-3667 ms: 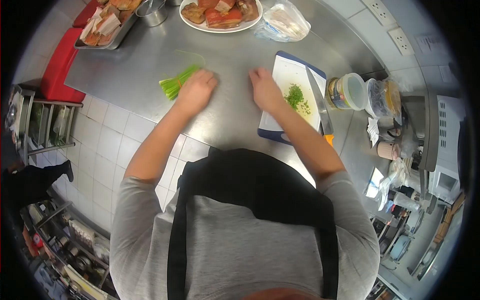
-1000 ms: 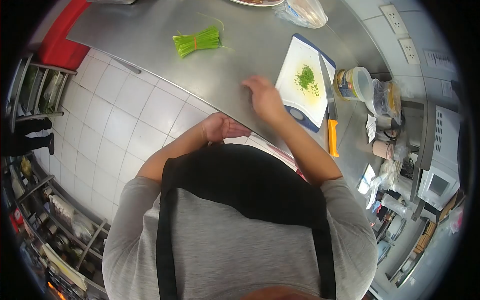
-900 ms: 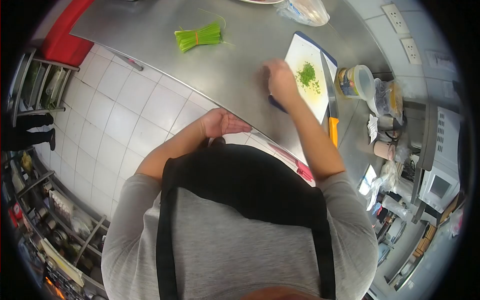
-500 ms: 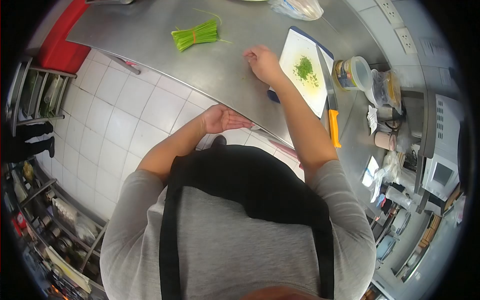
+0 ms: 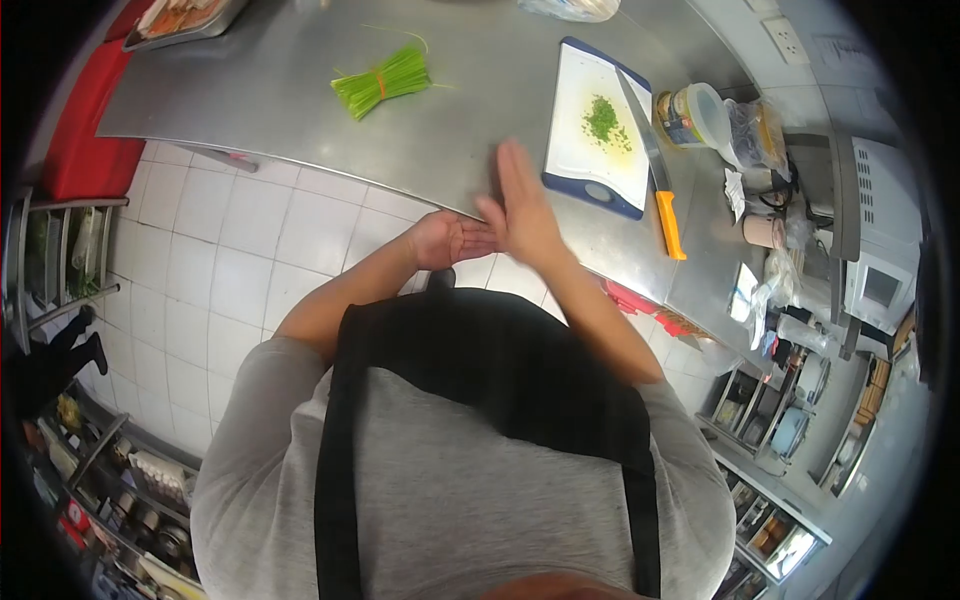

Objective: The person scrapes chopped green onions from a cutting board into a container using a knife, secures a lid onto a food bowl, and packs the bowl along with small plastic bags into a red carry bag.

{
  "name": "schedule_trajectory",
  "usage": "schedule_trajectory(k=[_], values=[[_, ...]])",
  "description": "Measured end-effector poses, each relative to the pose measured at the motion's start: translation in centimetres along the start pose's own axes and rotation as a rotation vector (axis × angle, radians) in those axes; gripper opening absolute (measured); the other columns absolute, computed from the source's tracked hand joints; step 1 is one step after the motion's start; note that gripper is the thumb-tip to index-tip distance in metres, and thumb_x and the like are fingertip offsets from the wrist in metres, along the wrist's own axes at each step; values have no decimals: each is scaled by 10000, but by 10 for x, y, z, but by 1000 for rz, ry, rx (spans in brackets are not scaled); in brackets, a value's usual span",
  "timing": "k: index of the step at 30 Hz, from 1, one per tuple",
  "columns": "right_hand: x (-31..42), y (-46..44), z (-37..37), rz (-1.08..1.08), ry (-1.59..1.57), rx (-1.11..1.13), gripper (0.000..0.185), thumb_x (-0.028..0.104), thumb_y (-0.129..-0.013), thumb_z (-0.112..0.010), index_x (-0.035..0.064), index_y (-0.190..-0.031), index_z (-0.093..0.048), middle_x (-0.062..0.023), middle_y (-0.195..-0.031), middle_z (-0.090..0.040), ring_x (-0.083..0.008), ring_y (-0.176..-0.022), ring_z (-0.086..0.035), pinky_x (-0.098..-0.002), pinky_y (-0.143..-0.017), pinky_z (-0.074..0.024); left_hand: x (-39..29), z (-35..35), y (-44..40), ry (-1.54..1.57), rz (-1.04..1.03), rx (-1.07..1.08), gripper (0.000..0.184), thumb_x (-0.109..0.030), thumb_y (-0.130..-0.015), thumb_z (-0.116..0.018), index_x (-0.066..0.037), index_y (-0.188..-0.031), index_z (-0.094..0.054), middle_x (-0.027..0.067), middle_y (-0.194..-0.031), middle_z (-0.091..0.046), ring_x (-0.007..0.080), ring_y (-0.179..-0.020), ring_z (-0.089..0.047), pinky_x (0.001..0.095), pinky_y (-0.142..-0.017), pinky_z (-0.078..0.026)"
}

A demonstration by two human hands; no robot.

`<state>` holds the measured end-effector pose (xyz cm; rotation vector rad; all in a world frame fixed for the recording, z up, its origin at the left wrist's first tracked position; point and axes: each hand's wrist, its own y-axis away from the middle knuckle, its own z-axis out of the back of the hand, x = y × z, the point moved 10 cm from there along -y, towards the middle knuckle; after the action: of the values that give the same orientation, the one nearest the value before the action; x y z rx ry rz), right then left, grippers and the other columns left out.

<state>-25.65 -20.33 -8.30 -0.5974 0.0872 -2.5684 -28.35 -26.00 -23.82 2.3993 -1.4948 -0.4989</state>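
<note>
Right hand moved back to worktop edge, by left hand | my hands open, seemingly empty | chives: probably light, soft, bruisable; grip at band

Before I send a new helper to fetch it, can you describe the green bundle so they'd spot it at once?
Find the steel table, then the white cutting board with blue ends on it. Left of that board in the picture lies the green bundle. Unlike the chopped greens on the board, it is long stalks held together by an orange band.
</note>
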Motion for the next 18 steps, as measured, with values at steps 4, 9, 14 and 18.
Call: schedule_trajectory(k=[4, 9, 14, 18], values=[[-45, -56, -1, -169, 166, -63, 777, 431, -865, -557, -93, -1369, -281, -334, -1418, -244, -463, -1332, -230, -462, -1098, -220, 3, -3, -2, -22, 41, 171, 460, -178, -930, -280, 110, -1245, -451, 212, -1276, -520, 299, -1188, -515, 384, -1062, -368], [6, 1, -32, -154, 206, 3, 863, 530, -847, -535, -97, -1374, -262, -371, -1416, -192, -534, -1316, -186, -534, -1088, -181, 2, 7, -11, -19, 29, 216, 459, -168, -940, -268, 116, -1262, -430, 219, -1276, -516, 296, -1192, -512, 382, -1065, -368], [-17, -60, -12, -65, 41, -94, 685, 397, -867, -554, -78, -1326, -372, -294, -1411, -305, -449, -1324, -267, -479, -1083, -240, 2, -1, -1, -11, 83, 202, 469, -209, -966, -273, 115, -1279, -407, 231, -1287, -500, 304, -1188, -514, 374, -1058, -379], [-13, -62, -17, 149, 26, -46, 483, 242, -855, -581, -30, -1244, -493, -248, -1333, -438, -418, -1257, -386, -445, -1043, -322, -3, 1, 0, -67, 55, 171, 531, -289, -973, -267, 102, -1319, -364, 235, -1350, -439, 312, -1238, -466, 361, -1061, -367]])
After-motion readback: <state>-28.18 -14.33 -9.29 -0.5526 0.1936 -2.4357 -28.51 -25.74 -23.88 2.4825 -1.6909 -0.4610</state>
